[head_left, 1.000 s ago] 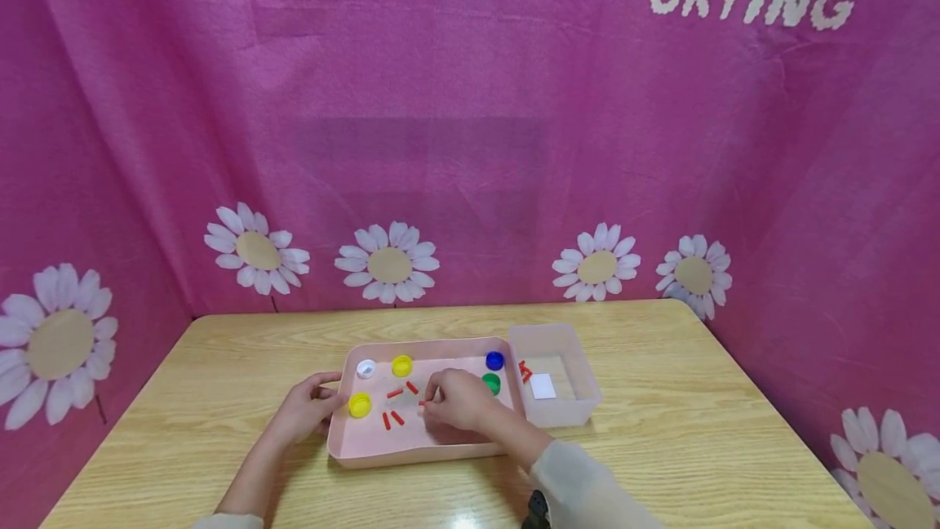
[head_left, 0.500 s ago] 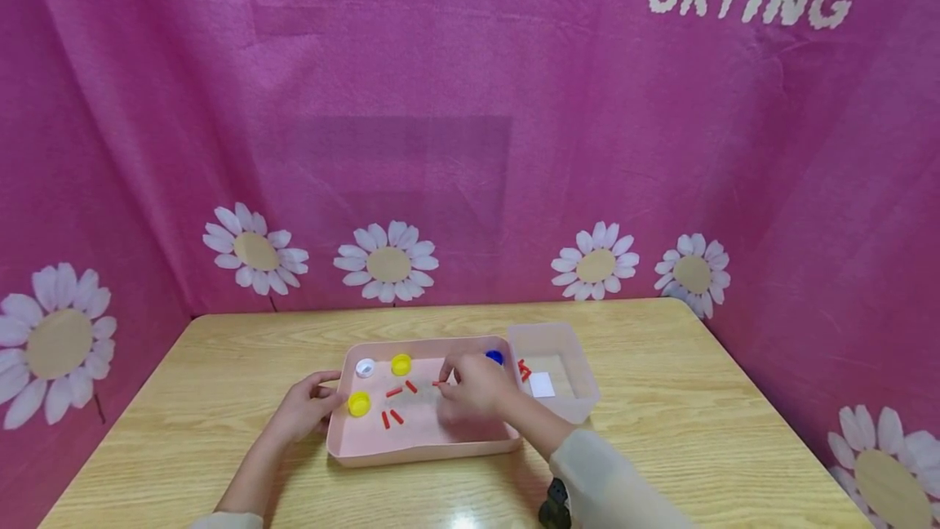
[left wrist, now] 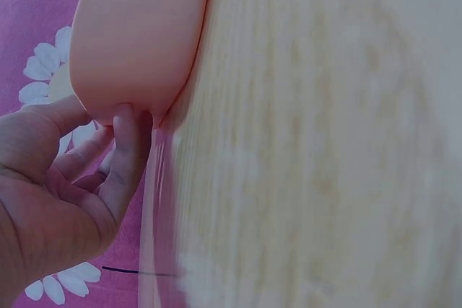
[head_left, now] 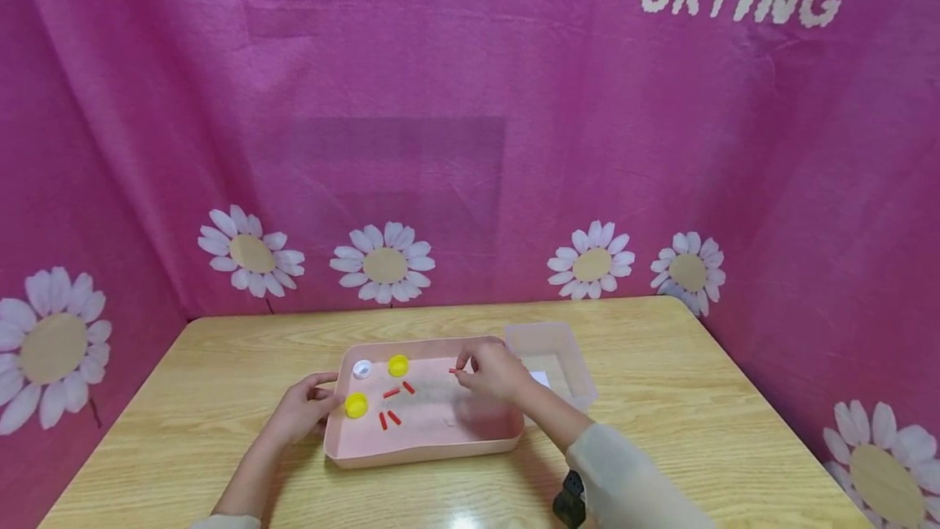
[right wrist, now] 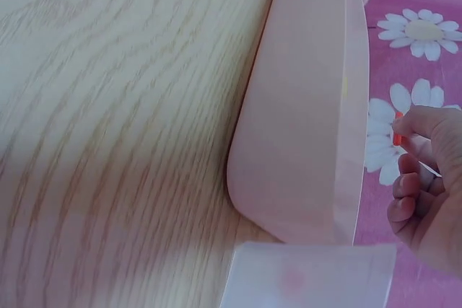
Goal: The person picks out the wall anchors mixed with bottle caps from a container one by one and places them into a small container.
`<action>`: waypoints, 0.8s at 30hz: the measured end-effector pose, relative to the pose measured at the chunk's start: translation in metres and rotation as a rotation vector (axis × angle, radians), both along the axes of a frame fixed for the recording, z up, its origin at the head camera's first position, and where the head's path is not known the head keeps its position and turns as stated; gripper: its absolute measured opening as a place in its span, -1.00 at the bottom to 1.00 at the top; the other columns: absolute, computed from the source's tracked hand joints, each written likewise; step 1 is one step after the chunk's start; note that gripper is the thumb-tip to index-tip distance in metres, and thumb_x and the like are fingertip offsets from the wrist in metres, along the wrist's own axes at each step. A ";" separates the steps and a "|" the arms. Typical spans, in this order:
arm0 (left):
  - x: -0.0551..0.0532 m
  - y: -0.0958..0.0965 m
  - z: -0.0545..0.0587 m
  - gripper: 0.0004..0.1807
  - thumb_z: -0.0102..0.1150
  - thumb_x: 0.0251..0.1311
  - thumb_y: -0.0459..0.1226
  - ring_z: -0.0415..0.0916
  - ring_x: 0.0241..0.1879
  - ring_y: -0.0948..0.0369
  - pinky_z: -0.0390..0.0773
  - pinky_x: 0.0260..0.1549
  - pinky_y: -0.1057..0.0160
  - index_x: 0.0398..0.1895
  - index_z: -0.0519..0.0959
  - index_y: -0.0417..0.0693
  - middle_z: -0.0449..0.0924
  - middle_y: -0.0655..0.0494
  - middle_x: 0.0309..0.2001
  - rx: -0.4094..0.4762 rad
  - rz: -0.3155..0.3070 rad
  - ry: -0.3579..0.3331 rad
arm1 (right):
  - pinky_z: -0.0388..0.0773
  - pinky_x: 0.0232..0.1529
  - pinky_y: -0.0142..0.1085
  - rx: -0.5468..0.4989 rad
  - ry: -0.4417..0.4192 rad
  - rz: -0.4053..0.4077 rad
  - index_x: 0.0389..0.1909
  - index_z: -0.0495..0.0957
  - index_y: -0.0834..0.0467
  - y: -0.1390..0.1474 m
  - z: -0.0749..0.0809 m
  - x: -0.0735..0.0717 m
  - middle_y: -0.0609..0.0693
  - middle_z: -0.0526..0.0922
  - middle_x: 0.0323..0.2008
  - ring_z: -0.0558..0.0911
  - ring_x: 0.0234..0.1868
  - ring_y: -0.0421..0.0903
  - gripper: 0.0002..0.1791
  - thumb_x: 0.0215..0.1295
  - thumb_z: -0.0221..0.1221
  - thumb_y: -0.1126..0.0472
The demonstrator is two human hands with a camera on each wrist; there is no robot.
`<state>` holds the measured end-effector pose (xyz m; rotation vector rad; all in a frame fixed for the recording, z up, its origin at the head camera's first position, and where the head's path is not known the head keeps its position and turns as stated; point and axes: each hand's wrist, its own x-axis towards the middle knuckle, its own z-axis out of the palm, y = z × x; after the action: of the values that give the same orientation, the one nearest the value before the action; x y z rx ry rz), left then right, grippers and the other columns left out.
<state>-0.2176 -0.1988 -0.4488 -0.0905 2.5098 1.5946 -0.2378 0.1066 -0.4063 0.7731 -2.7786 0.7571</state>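
Observation:
A shallow pink tray [head_left: 433,431] lies on the table, and my left hand [head_left: 301,408] grips its left wall. In the left wrist view the thumb reaches over the rim while the fingertips press the outer wall. My right hand [head_left: 494,371] is over the tray's right part, pinching a small red stick [right wrist: 398,129] between thumb and index finger. Several more red sticks [head_left: 392,393] lie loose in the tray's middle. Along the tray's left part sit a white cap [head_left: 362,369], a yellow cap [head_left: 398,365] and another yellow cap [head_left: 356,406]. The tray's back right corner is hidden by the right hand.
A translucent box [head_left: 580,362] adjoins the tray's right side. It holds a white square piece [head_left: 539,378], partly hidden by the right wrist. The wooden table [head_left: 676,431] extends around both, with a pink flowered curtain [head_left: 470,186] behind.
My right hand has moved right and towards the back of the tray with the red stick, now covering the blue and green caps. The left hand keeps its grip on the tray.

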 end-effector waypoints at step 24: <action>0.000 0.000 0.001 -0.45 0.09 0.26 -0.29 0.51 -0.40 0.18 0.61 -0.47 0.23 0.28 0.25 -0.27 0.49 -0.27 -0.09 -0.031 -0.003 -0.019 | 0.27 -0.54 -0.44 -0.036 -0.089 -0.136 -0.45 0.59 0.10 0.035 0.013 -0.003 -0.12 0.42 -0.60 0.35 -0.55 -0.22 -0.94 0.11 0.26 0.20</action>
<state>-0.2181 -0.1988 -0.4473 -0.1049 2.5197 1.5462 -0.2404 0.1416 -0.3930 0.5508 -2.8517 0.8330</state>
